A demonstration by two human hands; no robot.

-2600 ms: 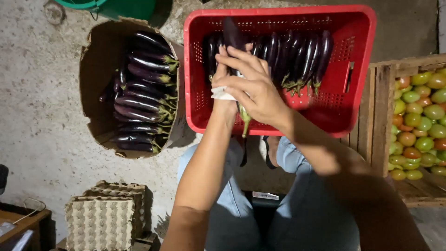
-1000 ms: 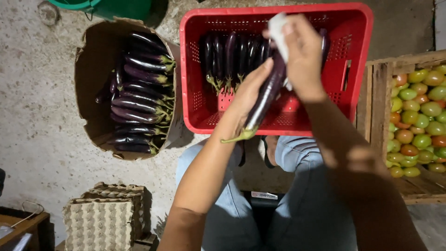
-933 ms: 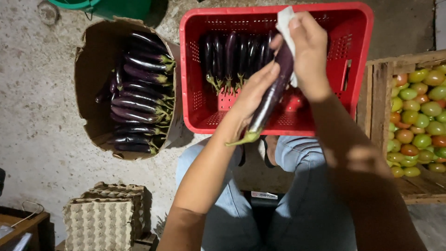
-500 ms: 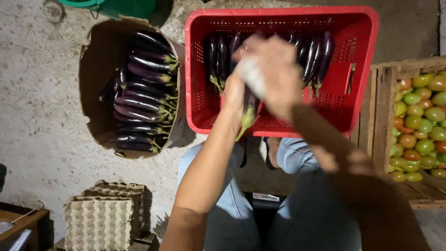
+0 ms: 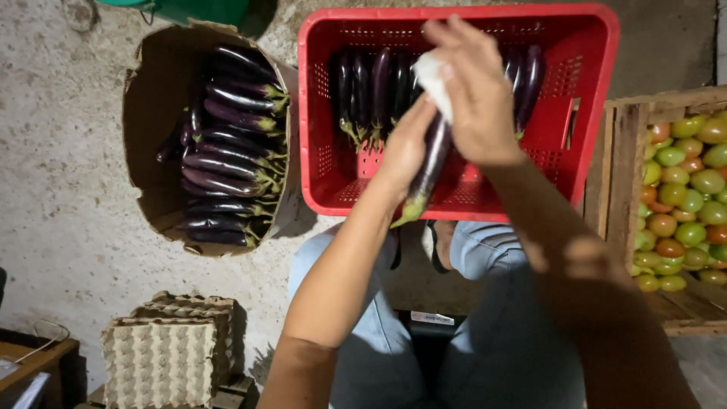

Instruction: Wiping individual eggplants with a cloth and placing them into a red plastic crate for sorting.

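Observation:
My left hand grips a long dark purple eggplant near its green stem end, holding it tilted over the front of the red plastic crate. My right hand presses a white cloth against the upper part of that eggplant. Several more eggplants lie in a row at the back of the crate, stems toward me.
A cardboard box full of eggplants stands on the concrete floor to the left. A wooden crate of green and red tomatoes sits at the right. Stacked egg trays lie at lower left. My knees in jeans are below the crate.
The cloth hand has slid down from the eggplant's far tip toward its middle and back up; the eggplant stays held over the crate in my left hand.

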